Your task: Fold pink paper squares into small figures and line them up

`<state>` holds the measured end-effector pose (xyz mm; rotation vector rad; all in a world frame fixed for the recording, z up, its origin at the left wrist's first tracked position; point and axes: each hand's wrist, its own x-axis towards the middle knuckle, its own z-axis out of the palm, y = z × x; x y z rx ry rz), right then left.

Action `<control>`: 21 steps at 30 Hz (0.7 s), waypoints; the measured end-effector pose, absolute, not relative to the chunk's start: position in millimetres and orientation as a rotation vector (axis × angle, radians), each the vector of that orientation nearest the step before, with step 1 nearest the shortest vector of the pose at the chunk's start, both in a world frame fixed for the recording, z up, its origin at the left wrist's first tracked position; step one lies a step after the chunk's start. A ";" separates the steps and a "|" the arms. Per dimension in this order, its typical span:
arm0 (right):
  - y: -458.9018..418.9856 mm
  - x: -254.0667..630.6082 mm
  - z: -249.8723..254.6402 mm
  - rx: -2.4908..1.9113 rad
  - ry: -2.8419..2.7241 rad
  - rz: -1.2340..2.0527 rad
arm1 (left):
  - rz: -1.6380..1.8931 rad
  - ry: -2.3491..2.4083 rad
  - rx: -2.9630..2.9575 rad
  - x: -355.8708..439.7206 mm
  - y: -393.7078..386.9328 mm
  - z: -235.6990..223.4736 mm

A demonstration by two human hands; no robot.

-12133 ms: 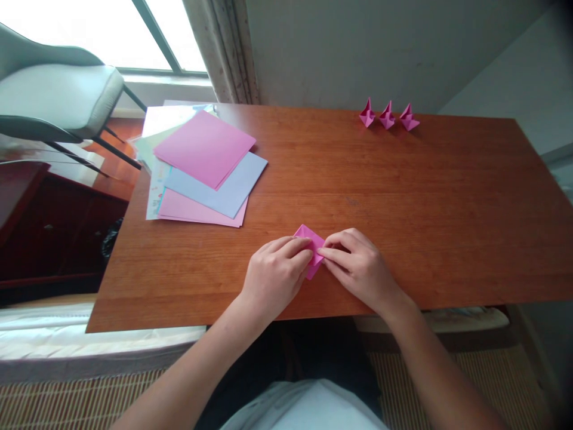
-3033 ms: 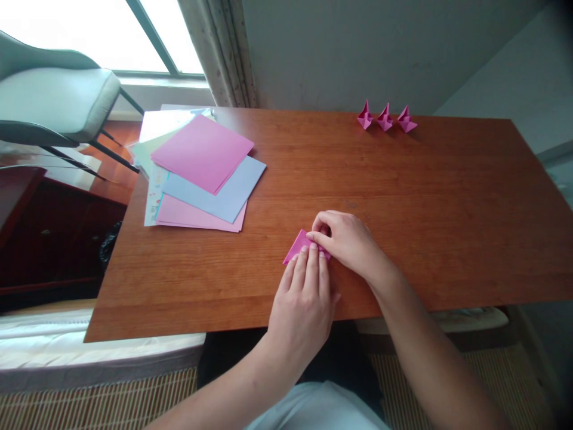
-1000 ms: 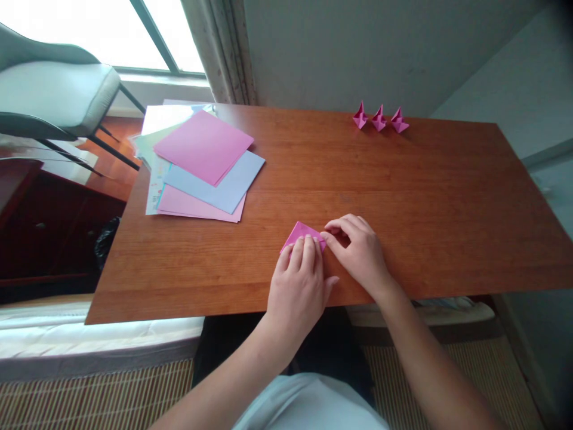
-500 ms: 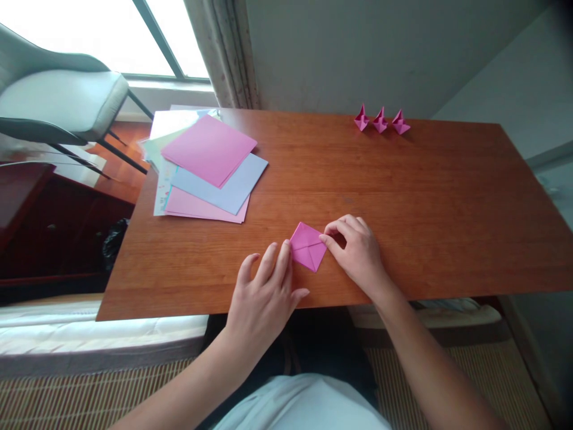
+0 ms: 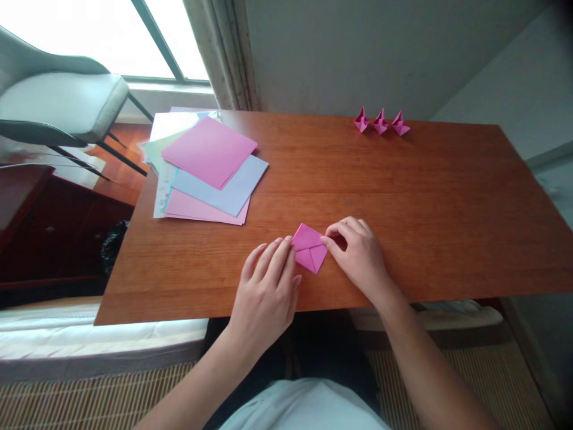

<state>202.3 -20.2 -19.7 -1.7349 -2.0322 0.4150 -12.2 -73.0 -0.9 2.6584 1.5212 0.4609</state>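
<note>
A small folded square of pink origami paper (image 5: 310,248) lies on the table near its front edge, one corner toward me, with crease lines and flap edges showing on top. My right hand (image 5: 357,254) pinches its right corner between thumb and forefinger. At the left corner, the fingertips of my left hand (image 5: 268,283) rest on the paper, the fingers stretched out close together and the thumb beside them. Three finished pink paper figures (image 5: 380,122) with pointed tops stand in a row at the far edge.
To the left on the wooden table (image 5: 304,173) lie pink sheets (image 5: 209,149), a light blue sheet (image 5: 242,179) and lighter pink sheets (image 5: 206,209) over printed papers. A chair (image 5: 62,101) stands beyond the table's left end by the window.
My left hand's fingers have drawn closer together, and its thumb has moved in toward them. The right hand keeps its pinch, and the paper has hardly moved.
</note>
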 end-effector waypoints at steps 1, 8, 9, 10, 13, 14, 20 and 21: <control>-21.6 200.8 -18.0 -1.748 -2.037 0.397 | 0.435 1.505 2.661 -7.9 -71.2 -0.8; -38.6 183.6 -1.8 -1.945 -2.077 0.164 | 0.342 1.477 2.665 4.6 -69.2 -6.1; -39.6 182.2 -1.1 -1.949 -2.083 0.160 | 0.337 1.479 2.658 4.4 -70.0 -6.6; -39.9 181.5 -0.9 -1.949 -2.087 0.168 | 0.336 1.478 2.651 4.1 -70.7 -6.9; -38.2 182.3 -2.4 -1.942 -2.077 0.251 | 0.341 1.474 2.623 3.7 -71.8 -6.8; -37.6 183.0 -3.0 -1.935 -2.068 0.291 | 0.345 1.475 2.609 3.7 -71.8 -6.6; -41.8 183.5 -6.7 -1.853 -1.902 0.534 | 0.387 1.468 2.555 2.5 -70.4 -5.2; -43.0 183.2 -7.5 -1.845 -1.869 0.555 | 0.395 1.465 2.554 2.2 -70.6 -5.6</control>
